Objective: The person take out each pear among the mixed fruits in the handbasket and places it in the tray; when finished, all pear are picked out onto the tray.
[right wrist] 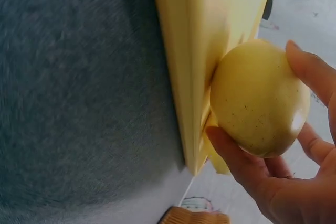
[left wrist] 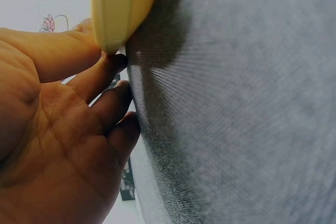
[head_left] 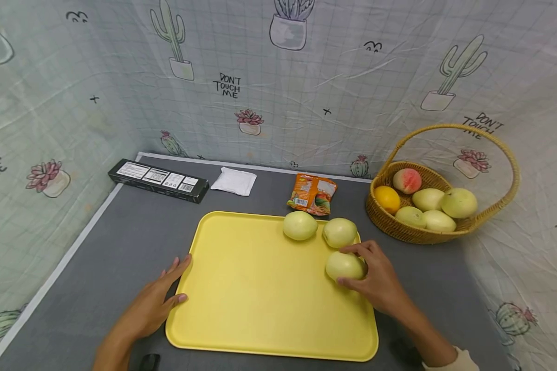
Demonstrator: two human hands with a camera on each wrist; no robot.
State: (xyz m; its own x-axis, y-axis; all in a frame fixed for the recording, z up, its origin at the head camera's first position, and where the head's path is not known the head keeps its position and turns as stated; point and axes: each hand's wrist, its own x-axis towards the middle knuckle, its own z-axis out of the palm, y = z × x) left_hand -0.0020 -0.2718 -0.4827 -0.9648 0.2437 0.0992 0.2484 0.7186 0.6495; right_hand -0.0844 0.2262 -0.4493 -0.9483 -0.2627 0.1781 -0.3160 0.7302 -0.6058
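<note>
On the yellow tray (head_left: 260, 288), my right hand (head_left: 373, 278) holds a pale yellow-green melon (head_left: 343, 266) between thumb and fingers, near the right rim. In the right wrist view the melon (right wrist: 260, 98) is at the tray's edge, the fingers spread around its side. Two more such melons lie at the tray's back right: one melon (head_left: 300, 225) near the back rim, another melon (head_left: 340, 233) in the corner. My left hand (head_left: 150, 304) rests at the tray's left rim, fingers extended. The left wrist view shows its thumb (left wrist: 63, 53) against the tray's edge.
Behind the tray lie an orange snack packet (head_left: 312, 194), a white packet (head_left: 234, 181) and a long black box (head_left: 158, 180). A wicker basket (head_left: 399, 232) with a tall handle stands back right, holding a peach (head_left: 407, 181), an orange (head_left: 387, 199) and several pale green fruits.
</note>
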